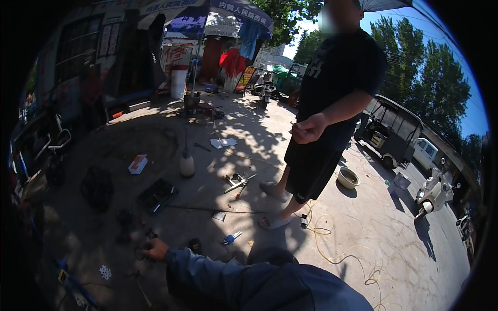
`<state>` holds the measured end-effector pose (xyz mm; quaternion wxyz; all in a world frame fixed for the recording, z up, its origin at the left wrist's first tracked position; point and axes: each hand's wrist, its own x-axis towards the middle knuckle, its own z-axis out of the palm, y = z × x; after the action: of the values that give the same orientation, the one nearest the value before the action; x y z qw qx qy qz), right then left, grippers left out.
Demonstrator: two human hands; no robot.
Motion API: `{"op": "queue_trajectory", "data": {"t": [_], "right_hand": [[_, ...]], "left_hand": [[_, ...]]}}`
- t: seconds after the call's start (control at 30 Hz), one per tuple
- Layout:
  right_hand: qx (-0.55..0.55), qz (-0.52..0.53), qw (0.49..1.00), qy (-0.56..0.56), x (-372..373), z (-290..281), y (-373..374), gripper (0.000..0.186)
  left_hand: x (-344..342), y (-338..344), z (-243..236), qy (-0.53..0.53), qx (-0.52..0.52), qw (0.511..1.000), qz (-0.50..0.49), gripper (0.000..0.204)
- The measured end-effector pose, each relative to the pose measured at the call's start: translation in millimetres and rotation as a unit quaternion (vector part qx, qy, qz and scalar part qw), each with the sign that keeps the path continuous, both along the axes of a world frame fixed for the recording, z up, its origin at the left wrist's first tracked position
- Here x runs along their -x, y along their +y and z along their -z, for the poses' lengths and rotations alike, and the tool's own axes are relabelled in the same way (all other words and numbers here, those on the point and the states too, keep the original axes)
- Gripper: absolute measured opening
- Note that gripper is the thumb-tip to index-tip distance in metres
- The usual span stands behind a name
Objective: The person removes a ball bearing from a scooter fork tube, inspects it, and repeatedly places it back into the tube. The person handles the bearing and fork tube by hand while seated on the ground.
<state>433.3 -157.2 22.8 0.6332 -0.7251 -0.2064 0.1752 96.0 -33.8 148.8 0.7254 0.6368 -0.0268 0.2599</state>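
Note:
My right arm, in a grey-blue sleeve, reaches across the lower part of the view toward the left. At its end my right hand [154,251] is low over the shaded ground, its fingers curled around something small and dark that I cannot make out. Small dark parts [150,234] lie just beyond it. To the right of the hand is a small dark object [195,245]. Farther off lies an open black tool case [157,196] with things in it. My left hand is out of view.
A person in dark clothes [327,145] stands ahead, pinching a small thing. A blue-handled tool [231,238], a metal puller-like tool [239,182], a white bottle [187,165] and an orange-white box [138,164] lie about. A yellow hose [332,259], basin [348,178] and scooter [437,191] are right.

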Motion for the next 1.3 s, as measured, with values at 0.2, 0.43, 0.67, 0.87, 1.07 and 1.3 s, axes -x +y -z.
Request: {"op": "queue_trajectory", "data": {"t": [0.2,0.43,0.67,0.87,1.07,1.3], "right_hand": [[0.021,-0.001,1.0,0.018,-11,15,-3,0.03],[0.032,-0.003,0.999,-0.019,-13,16,-1,0.042],[0.041,0.009,0.998,-0.051,-11,16,2,0.039],[0.036,-0.007,0.999,0.01,-9,13,-2,0.039],[0.046,0.009,0.999,-0.027,-6,12,5,0.038],[0.013,0.034,0.998,-0.051,-7,18,3,0.036]], "left_hand": [[-6,-1,6,0.032,0.007,0.999,0.022,0.011],[-7,2,13,0.039,0.037,0.998,0.027,0.01],[-12,0,12,0.063,0.032,0.997,0.022,0.011],[-12,-1,16,0.05,0.026,0.998,0.022,0.011],[-9,3,13,0.056,0.025,0.998,0.021,0.012],[-8,5,12,0.073,0.016,0.997,0.027,0.01]]}}
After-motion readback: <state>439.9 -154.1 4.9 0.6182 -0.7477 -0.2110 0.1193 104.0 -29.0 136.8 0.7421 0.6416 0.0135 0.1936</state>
